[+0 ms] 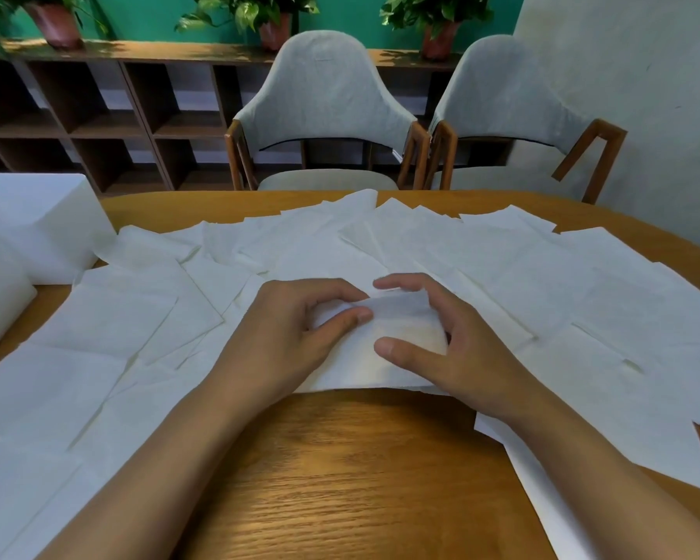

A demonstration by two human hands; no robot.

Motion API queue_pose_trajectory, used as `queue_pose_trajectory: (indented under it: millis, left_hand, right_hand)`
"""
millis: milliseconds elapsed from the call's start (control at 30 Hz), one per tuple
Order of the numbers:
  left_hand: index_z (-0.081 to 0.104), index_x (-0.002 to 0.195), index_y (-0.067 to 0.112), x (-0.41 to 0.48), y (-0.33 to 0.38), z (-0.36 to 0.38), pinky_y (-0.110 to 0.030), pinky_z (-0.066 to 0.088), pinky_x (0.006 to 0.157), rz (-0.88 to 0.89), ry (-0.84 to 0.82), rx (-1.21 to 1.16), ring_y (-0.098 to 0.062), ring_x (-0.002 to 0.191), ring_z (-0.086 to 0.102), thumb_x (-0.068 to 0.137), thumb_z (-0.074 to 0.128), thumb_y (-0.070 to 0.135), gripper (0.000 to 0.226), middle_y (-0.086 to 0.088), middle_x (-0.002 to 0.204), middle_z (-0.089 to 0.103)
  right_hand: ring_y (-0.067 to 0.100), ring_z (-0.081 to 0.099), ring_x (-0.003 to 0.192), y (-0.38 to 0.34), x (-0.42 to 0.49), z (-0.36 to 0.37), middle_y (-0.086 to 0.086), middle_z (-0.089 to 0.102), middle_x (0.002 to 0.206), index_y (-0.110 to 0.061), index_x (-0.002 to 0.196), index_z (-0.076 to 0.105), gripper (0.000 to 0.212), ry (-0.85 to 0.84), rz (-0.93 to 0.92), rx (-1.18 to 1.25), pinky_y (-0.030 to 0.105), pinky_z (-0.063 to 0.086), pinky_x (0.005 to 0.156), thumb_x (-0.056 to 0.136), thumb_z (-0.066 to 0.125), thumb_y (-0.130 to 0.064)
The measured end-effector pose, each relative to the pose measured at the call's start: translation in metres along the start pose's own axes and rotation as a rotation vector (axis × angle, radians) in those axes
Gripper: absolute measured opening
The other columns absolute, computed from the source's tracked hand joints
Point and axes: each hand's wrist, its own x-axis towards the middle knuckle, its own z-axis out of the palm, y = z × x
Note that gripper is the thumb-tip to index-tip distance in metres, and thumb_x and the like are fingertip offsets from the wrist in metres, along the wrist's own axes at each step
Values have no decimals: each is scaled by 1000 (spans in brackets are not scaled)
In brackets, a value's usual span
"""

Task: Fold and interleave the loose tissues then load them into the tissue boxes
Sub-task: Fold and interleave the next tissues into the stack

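Observation:
Several loose white tissues [522, 276] lie spread flat over the wooden table [360, 478], overlapping one another. In the middle, a folded white tissue [397, 337] is raised a little off the sheets. My left hand [296, 333] pinches its left end between thumb and curled fingers. My right hand [449, 341] grips its right end, thumb on the near side, fingers curled over the far edge. Two white tissue boxes [37, 228] stand at the table's far left, one partly cut off by the frame edge.
Two grey upholstered chairs [324, 111] with wooden arms stand behind the table. A dark wooden shelf unit [98, 115] with potted plants runs along the green back wall. Bare wood shows at the table's near middle.

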Motion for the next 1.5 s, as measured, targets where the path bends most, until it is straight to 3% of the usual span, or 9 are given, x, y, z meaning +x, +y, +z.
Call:
queue_pose_trajectory:
  millis: [167, 333, 500, 700, 800, 967, 1100, 1267, 1500]
  left_hand:
    - [76, 105, 43, 0, 0, 3, -6, 48, 85, 8, 39, -32, 2, 105, 63, 85, 69, 52, 23, 27, 104, 71]
    - [68, 97, 55, 2, 2, 4, -1, 44, 84, -61, 47, -77, 9, 106, 59, 83, 72, 52, 16, 35, 101, 67]
    - [68, 117, 48, 0, 0, 11, -1, 42, 81, -62, 79, -55, 1, 103, 59, 83, 73, 54, 35, 24, 100, 66]
    - [47, 138, 56, 3, -1, 8, -22, 55, 91, -303, 17, -289, -5, 119, 59, 80, 64, 76, 64, 24, 135, 56]
    - [48, 139, 53, 2, 3, 9, -23, 62, 80, -303, 19, -421, -4, 110, 68, 89, 67, 54, 53, 21, 128, 64]
    - [43, 143, 49, 1, 2, 12, -21, 56, 51, -249, 146, -418, -9, 86, 74, 90, 77, 32, 65, 14, 121, 69]
    - [37, 140, 49, 1, -8, 18, -19, 57, 68, -137, 156, -132, -6, 94, 65, 83, 84, 42, 74, 21, 111, 61]
    - [67, 113, 37, -5, -20, 26, -25, 50, 81, 137, -109, 180, -5, 103, 54, 85, 78, 53, 34, 19, 109, 52]
    - [76, 114, 34, -4, -21, 39, -36, 54, 86, 198, -137, 232, -5, 105, 56, 89, 65, 61, 39, 17, 112, 59]
  right_hand:
    - [-20, 34, 123, -3, -2, 7, -54, 26, 134, -69, 138, 25, 73, 8, -28, -13, 13, 40, 98, 77, 63, -68]
    - [-7, 38, 128, -1, 0, 6, -47, 28, 140, -68, 139, 24, 65, 41, -17, 65, 28, 45, 109, 86, 60, -57]
    - [4, 38, 136, -1, 2, 5, -42, 29, 146, -64, 141, 27, 65, 83, -36, 141, 42, 46, 112, 91, 65, -45]
    - [-16, 48, 115, -2, 7, -5, -57, 32, 123, -45, 140, 34, 57, 267, -66, 238, 9, 52, 76, 96, 65, -26]
    - [-14, 51, 110, -3, 8, -8, -49, 41, 122, -44, 133, 43, 47, 275, -49, 279, 12, 54, 71, 95, 65, -29]
    - [-9, 51, 118, 2, 5, -12, -34, 62, 123, -41, 116, 71, 26, 129, -25, 198, 13, 51, 88, 91, 67, -34]
    - [-16, 51, 118, 11, 10, -16, -37, 64, 117, -42, 111, 72, 28, 276, 13, 148, 4, 43, 95, 95, 68, -20]
    - [-13, 52, 118, 17, 13, -23, -28, 65, 121, -41, 111, 72, 27, 375, 48, 121, -4, 39, 88, 97, 66, -18]
    - [-25, 47, 109, 17, 14, -24, -35, 59, 117, -42, 111, 70, 26, 389, 45, 88, -8, 35, 83, 97, 65, -20]
